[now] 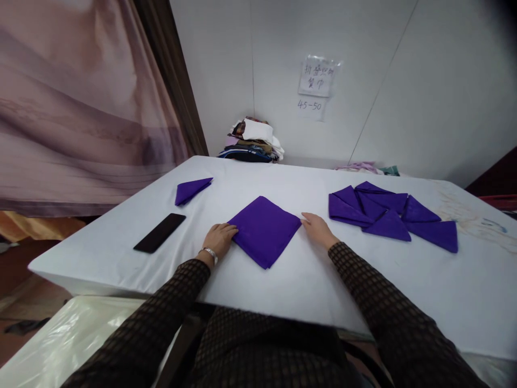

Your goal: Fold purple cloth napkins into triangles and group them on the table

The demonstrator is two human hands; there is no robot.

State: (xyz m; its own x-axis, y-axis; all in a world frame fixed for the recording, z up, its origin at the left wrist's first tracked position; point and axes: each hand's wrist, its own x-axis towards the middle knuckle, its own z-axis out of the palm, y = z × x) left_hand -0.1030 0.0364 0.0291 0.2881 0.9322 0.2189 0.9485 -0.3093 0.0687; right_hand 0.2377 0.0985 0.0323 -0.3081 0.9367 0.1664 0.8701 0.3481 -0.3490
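Observation:
A purple cloth napkin (264, 231), folded into a square, lies flat on the white-covered table (291, 293) in front of me, turned so one corner points at me. At its left corner is my left hand (220, 238), fingers together and closed on the edge; the thumb is mostly hidden. My right hand (318, 230) pinches the right corner between thumb and fingers. Further left lies one purple napkin folded to a point (193, 191). To the right, several purple napkins folded into triangles (386, 225) overlap in a loose group.
A flat black rectangular object (160, 233) lies left of my left hand. Behind the table is a pile of folded clothes (252, 141) against the wall, with more cloth (363, 167) beyond the far edge. Handwritten paper signs (317, 78) hang above; a pink curtain (81, 97) hangs at left.

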